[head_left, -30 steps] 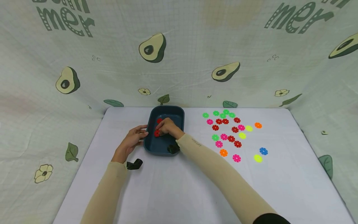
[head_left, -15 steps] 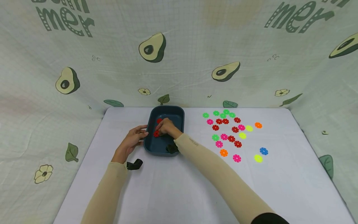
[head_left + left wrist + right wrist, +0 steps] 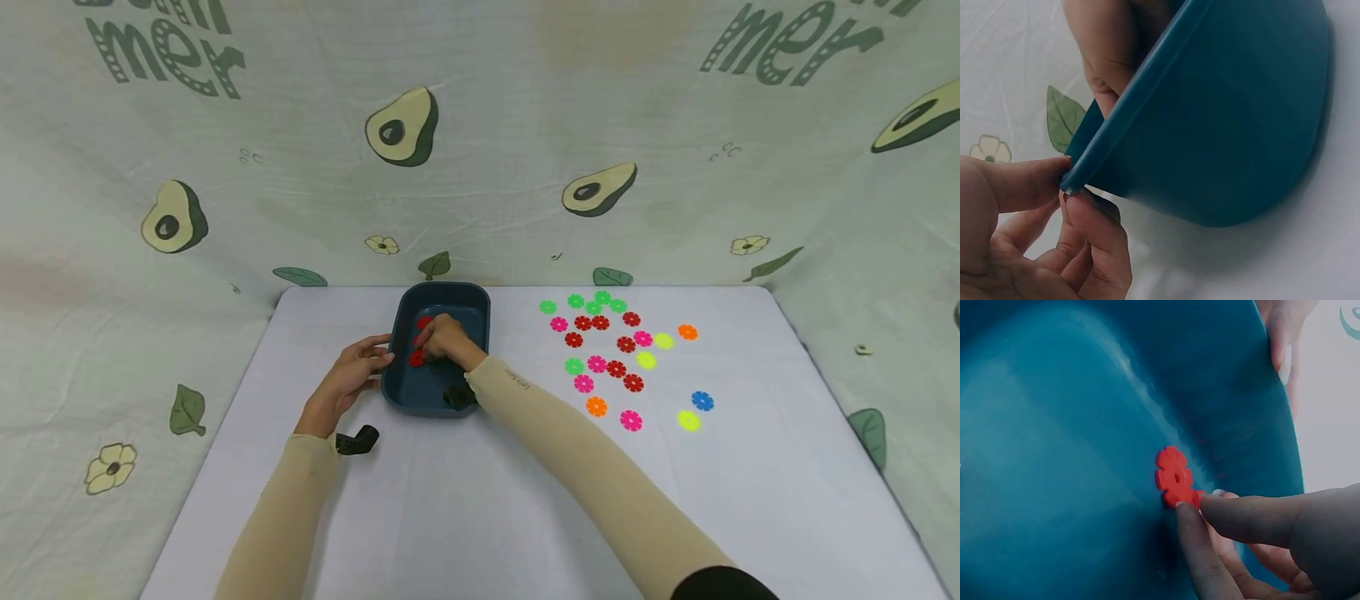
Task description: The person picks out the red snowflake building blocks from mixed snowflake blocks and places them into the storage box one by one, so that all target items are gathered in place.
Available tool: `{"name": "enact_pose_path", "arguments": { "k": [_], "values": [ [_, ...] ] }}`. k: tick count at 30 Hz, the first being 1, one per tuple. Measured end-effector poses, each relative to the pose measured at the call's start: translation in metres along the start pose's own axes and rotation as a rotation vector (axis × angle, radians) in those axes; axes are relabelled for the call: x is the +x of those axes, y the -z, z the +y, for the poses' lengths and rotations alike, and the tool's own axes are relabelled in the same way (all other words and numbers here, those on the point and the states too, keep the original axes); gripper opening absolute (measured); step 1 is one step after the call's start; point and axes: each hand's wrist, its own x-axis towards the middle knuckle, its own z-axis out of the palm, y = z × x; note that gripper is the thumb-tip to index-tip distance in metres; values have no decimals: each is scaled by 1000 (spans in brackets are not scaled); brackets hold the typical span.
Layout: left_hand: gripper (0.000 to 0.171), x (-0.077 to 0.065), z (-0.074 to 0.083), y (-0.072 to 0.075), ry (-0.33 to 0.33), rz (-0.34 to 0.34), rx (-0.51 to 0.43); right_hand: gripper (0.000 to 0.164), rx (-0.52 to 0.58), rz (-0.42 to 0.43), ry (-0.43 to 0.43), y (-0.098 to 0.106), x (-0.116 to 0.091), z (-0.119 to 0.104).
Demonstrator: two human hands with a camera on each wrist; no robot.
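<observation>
A dark blue rectangular tray (image 3: pixel 437 402) stands on the table. My left hand (image 3: pixel 347 379) pinches its left rim; in the left wrist view the thumb (image 3: pixel 1035 181) lies on one side of the rim and the fingers on the other. My right hand (image 3: pixel 452 340) reaches inside the tray. Its thumb and a finger pinch a red flower-shaped disc (image 3: pixel 1174 477) near the tray wall, and part of that disc is hidden by the fingertips. Other red (image 3: pixel 424 322) shows on the tray's left side, and a red disc (image 3: pixel 417 358) lies lower down by the fingers.
Right of the tray, flower-shaped discs lie scattered on the white table (image 3: pixel 480 500): green (image 3: pixel 602 297), dark red (image 3: pixel 626 344), pink (image 3: pixel 632 420), yellow (image 3: pixel 688 420), orange (image 3: pixel 596 407) and one blue (image 3: pixel 702 401). A patterned cloth (image 3: pixel 495 125) hangs behind the table.
The head view has shifted slightly. Both hands keep their places at the tray, and a little more red shows beside the right fingertips. The loose discs lie as before.
</observation>
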Motion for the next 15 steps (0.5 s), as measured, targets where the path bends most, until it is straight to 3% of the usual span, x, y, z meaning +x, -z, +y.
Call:
{"name": "enact_pose_path", "arguments": {
  "k": [8, 15],
  "values": [
    [57, 3, -2, 0, -5, -21, 15, 15, -12, -21, 64, 19, -10, 1],
    [57, 2, -3, 2, 0, -12, 27, 24, 36, -54, 173, 48, -44, -1]
  ]
}}
